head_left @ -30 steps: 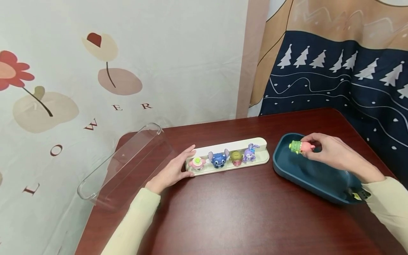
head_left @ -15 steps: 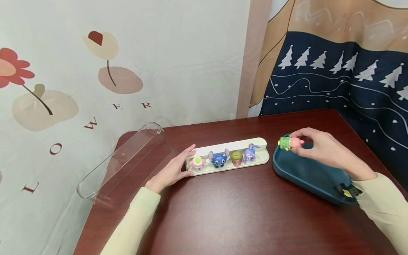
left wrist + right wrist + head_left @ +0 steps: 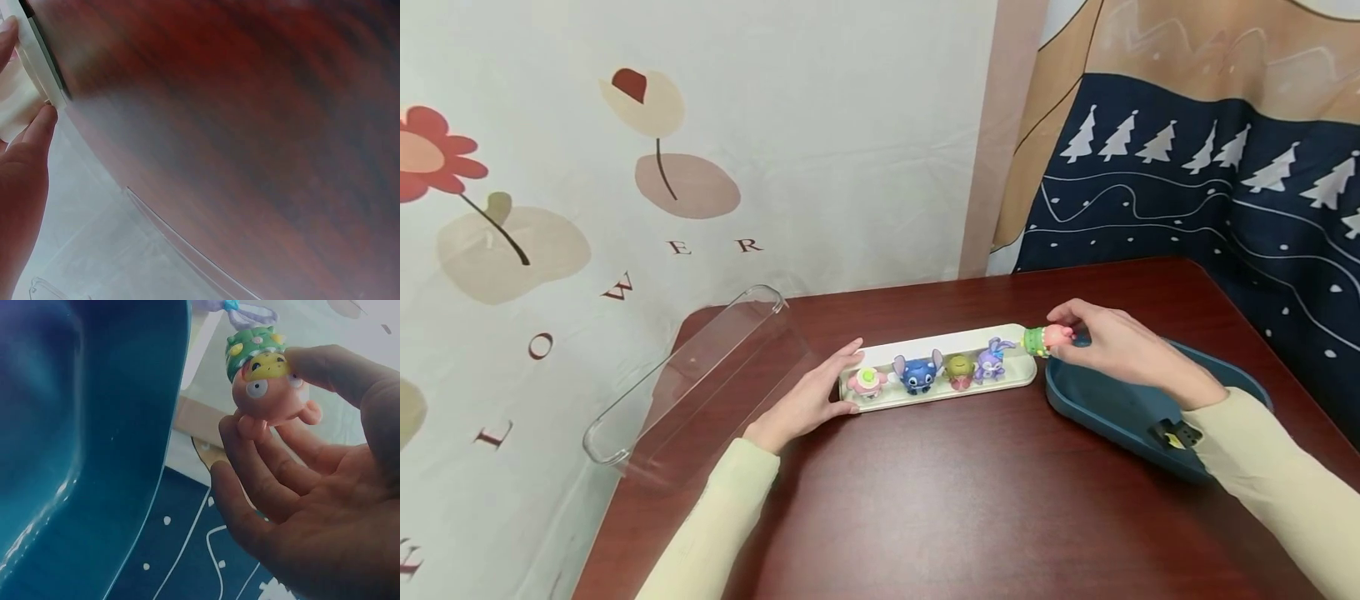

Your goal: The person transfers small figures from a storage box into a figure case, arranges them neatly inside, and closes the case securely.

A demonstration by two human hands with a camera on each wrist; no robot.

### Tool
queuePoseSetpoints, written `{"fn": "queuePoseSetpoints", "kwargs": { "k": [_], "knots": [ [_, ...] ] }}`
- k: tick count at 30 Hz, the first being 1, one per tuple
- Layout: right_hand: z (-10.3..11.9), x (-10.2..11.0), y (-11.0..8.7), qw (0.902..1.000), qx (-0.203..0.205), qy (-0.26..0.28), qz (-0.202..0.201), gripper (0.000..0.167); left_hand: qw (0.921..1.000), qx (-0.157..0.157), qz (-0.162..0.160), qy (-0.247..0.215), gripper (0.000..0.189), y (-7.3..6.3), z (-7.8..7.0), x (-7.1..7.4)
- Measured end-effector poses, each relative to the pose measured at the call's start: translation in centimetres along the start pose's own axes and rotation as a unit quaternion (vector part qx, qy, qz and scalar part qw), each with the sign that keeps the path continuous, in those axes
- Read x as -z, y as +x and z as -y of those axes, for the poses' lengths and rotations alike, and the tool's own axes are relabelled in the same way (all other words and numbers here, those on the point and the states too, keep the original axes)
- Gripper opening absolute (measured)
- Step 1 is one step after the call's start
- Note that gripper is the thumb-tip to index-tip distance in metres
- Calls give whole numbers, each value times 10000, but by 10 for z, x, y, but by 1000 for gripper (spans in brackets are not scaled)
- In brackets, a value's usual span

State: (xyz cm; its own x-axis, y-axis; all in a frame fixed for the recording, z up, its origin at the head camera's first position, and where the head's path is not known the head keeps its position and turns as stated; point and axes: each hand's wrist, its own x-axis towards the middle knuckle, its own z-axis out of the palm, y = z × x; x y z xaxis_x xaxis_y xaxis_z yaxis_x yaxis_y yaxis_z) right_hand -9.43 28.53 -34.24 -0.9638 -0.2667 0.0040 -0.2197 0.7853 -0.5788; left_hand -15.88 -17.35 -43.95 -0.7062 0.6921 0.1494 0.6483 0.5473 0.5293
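Note:
A small figurine with a pink head and green body (image 3: 1049,337) is pinched between the thumb and fingers of my right hand (image 3: 1108,346). It is tilted sideways, at the right end of a long white display base (image 3: 917,402); whether they touch I cannot tell. In the right wrist view the figurine (image 3: 269,387) shows round white eyes. My left hand (image 3: 808,392) holds the base's left end, thumb in front and fingers behind. Standing in a row on the base are a pink figurine (image 3: 867,382), a blue big-eared one (image 3: 917,375), an olive-green one (image 3: 959,371) and a purple rabbit (image 3: 990,363).
A dark blue tray (image 3: 1120,446) sits on the right under my right forearm. A clear plastic cover (image 3: 692,375) lies at the left, by the edge of the reddish-brown table (image 3: 940,500). Printed cloth (image 3: 850,150) hangs behind the table.
My right hand has carried the pink and green figurine leftward from over the blue tray to the right end of the white base. My left hand has stayed in place.

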Motion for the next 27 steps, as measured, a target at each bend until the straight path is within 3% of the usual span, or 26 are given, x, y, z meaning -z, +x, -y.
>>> {"fn": "queuePoseSetpoints", "kwargs": {
  "k": [14,27],
  "knots": [
    [6,-9,16,9968,82,-788,55,38,10000,-49,30,-22,79,2,-2,1],
    [11,-24,26,9954,210,-901,267,40,10000,-18,32,-45,79,0,-2,1]
  ]
}}
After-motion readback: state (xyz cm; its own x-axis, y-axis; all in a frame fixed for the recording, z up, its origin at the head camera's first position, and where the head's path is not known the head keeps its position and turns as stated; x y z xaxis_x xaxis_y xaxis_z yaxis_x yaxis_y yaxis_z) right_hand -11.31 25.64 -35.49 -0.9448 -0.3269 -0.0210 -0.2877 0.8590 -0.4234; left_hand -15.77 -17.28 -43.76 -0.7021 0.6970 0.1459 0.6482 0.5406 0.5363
